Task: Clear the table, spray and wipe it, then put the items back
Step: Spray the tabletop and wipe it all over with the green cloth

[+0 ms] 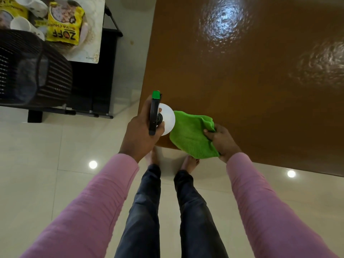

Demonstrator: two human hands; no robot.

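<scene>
Left hand (pixel 140 131) holds spray bottle (pixel 158 116) at bench (pixel 242 81) corner. Right hand (pixel 222 140) pinches green cloth (pixel 191 135) on bench. Best: aim nozzle at middle, spray, wipe edge to edge.

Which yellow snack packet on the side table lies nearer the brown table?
The yellow packet printed ZOFF, right of the white cups; the other yellow packet lies left of them.

Glossy cream floor tiles (pixel 37 146) with two light reflections (pixel 93 164), dark slatted chair (pixel 28 71) at upper left.
</scene>
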